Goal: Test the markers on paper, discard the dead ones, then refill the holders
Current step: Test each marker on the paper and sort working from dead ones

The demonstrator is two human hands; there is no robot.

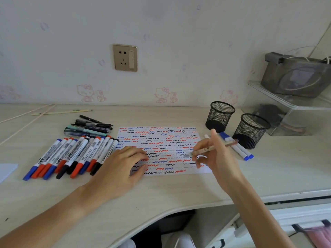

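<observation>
A white paper sheet [161, 138] covered in red, blue and black squiggles lies mid-desk. My left hand [121, 165] rests on its lower left corner, fingers bent. My right hand [213, 154] grips a slim tan pen [211, 149], tip pointing left just above the sheet's right side. Several whiteboard markers [71, 156] with red, blue and black caps lie in a row left of the paper. Several thin dark pens [89, 127] sit behind them. Two blue-capped markers [236, 148] lie right of the paper. Two black mesh holders [219, 114] [250, 130] stand there.
A clear acrylic shelf [286, 102] with a grey bag [295, 76] stands at the far right. A wall socket [125, 57] is on the wall behind. A ruler [60, 112] lies at the back left. A white sheet corner [6, 170] shows at the left edge.
</observation>
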